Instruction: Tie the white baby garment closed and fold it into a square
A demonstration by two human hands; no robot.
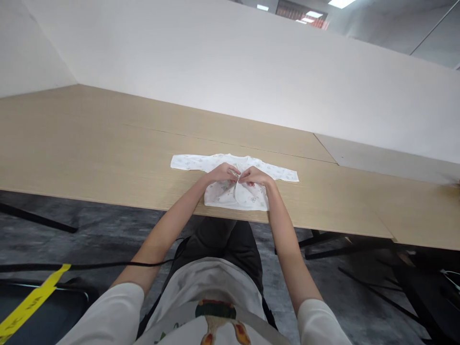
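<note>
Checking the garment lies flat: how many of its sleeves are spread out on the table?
2: the small white printed baby top has a left sleeve and a right sleeve, both flat on the light wooden table.

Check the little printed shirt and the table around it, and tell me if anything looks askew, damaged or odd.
Nothing stands out. The baby shirt lies flat on the wooden table, sleeves spread to both sides. The left hand and right hand meet at its front opening, where the flaps part slightly. No stain or tear shows.
</note>
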